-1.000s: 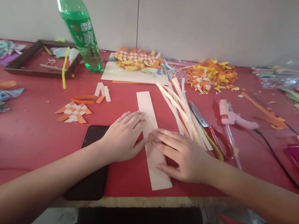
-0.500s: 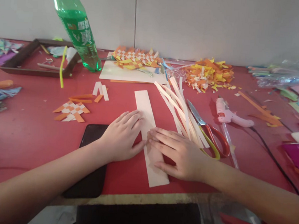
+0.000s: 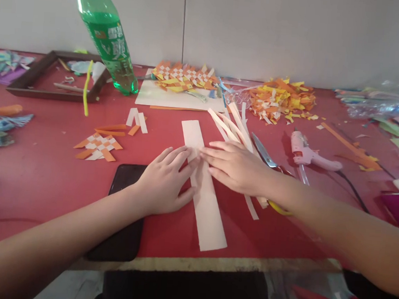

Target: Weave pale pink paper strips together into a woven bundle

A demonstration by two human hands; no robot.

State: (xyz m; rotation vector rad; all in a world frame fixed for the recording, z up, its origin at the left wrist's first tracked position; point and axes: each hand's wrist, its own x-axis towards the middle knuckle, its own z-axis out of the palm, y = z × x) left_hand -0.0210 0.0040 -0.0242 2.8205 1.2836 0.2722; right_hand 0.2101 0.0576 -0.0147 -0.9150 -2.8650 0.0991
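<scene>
The pale strip (image 3: pixel 211 219) is laid flat near the middle of the table (image 3: pixel 46 169), its near end close to the front edge. To its left, the black phone (image 3: pixel 120 237), set at the front edge, is overhung by the left forearm (image 3: pixel 69 224) and could be nudged off by a low elbow. The strip is covered by the left hand (image 3: pixel 165 183) and the right hand (image 3: pixel 237 166), both flat with fingers slightly spread; no pinch is seen, and how hard it is pressed cannot be told. It might be skewed or creased by uneven pressure. Farther right, the narrow strips (image 3: pixel 232 124) and scissors (image 3: pixel 263 150) are partly covered by the right arm and could be dragged by a sweep. Pale characters are printed on the green bottle (image 3: pixel 111 46) near the back edge, too blurred to be read surely; on the magenta packet (image 3: pixel 397 209) by the right edge, no word can be read.
</scene>
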